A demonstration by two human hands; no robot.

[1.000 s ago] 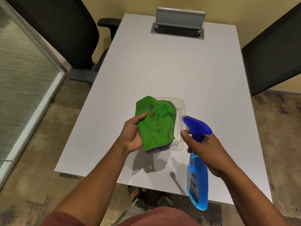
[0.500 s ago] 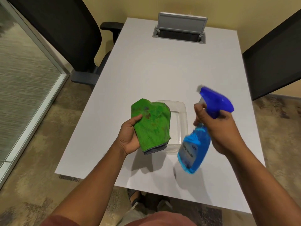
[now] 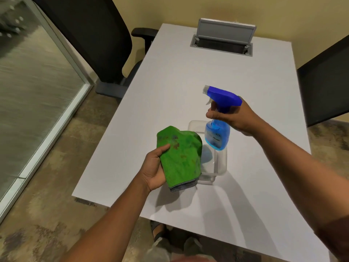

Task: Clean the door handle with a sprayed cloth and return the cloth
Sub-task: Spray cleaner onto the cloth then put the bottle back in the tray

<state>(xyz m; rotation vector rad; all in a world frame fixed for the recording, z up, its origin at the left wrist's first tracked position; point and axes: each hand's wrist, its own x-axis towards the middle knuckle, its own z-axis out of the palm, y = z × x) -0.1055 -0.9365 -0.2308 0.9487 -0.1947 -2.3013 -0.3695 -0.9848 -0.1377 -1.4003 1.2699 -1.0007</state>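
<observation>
My left hand (image 3: 154, 170) holds a stained green cloth (image 3: 179, 156) above the near part of the white table (image 3: 198, 82), thumb pressed on its face. My right hand (image 3: 233, 115) grips the neck of a blue spray bottle (image 3: 218, 121), held upright to the right of the cloth. Its nozzle points left, above the cloth. A clear plastic tray (image 3: 221, 165) lies on the table under the cloth and bottle, partly hidden by both. No door handle is in view.
A black office chair (image 3: 90, 38) stands at the table's far left and another black chair (image 3: 324, 87) at its right. An open grey cable box (image 3: 222, 38) sits at the table's far end. A frosted glass wall (image 3: 32, 87) runs along the left.
My right hand has lifted the spray bottle from low at the table's near edge, swung it upright and brought it beside the cloth. The cloth has stayed in my left hand.
</observation>
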